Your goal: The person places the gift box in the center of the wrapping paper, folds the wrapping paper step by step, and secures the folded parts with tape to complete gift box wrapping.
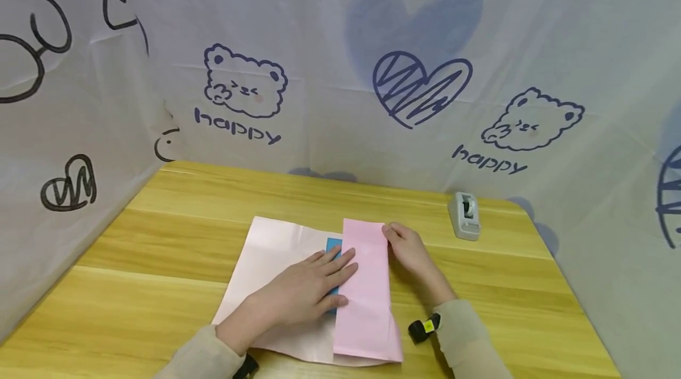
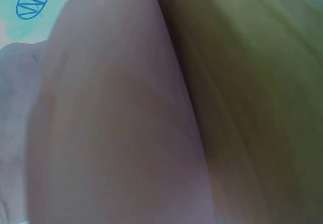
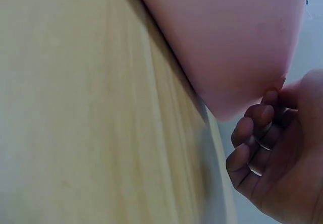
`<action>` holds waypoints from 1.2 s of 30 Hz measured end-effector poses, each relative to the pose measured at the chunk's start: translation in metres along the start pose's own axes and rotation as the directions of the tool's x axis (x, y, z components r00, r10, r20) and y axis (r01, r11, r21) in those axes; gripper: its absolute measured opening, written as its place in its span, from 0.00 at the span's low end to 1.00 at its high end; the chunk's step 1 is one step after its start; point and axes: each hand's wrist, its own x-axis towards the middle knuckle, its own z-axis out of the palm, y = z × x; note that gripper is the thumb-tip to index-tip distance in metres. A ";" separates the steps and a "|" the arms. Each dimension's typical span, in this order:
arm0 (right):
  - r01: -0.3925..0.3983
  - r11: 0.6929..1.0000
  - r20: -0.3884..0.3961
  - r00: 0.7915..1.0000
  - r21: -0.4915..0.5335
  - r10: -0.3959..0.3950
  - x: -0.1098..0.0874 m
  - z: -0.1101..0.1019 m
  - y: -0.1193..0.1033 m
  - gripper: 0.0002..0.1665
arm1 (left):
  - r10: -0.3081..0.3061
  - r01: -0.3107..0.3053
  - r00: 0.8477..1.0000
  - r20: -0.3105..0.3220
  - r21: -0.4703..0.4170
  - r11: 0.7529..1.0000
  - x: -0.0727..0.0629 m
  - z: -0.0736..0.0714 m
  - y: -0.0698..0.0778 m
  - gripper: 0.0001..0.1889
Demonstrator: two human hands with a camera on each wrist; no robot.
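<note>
the left hand [image 1: 305,293] is lying flat with its fingers spread and nearly straight. its fingertips are resting on the left edge of the pink flap [image 1: 367,290], and the hand is covering part of a blue thing [image 1: 333,243]. the right hand [image 1: 408,250] is pinching the flap's far right corner. the paper [image 1: 273,249] is lying on the table [image 1: 521,266] under the left hand, its pale side showing around that hand, and the flap is coming over from the right hand's side.

for a neat fold, the left hand should be pressing softly so nothing is sliding, while the right hand is pulling the corner snug. a finger running down the right side, from the right hand toward the person, would likely be making the crease sharp. below the right hand, some paper is poking out sideways, so that end is probably needing care.

the flap is pointing left, toward the left hand. its long way is running from near the person to far away, leaning only a little. the blue thing seems to be running the same way, but the left hand and flap are hiding much of it.
</note>
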 end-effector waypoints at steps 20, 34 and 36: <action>-0.014 0.999 -0.071 0.997 0.049 0.017 0.009 0.000 0.000 0.20 | 0.004 -0.004 1.000 0.003 -0.005 1.000 0.001 -0.001 0.000 0.35; -0.001 0.998 -0.110 0.994 0.065 0.008 0.009 0.000 0.003 0.22 | 0.002 -0.002 1.000 0.008 -0.001 1.000 0.001 0.001 -0.001 0.34; 0.016 0.998 -0.108 0.994 0.055 -0.010 0.009 0.001 0.003 0.19 | 0.002 -0.002 1.000 0.007 0.002 1.000 0.002 0.002 -0.001 0.34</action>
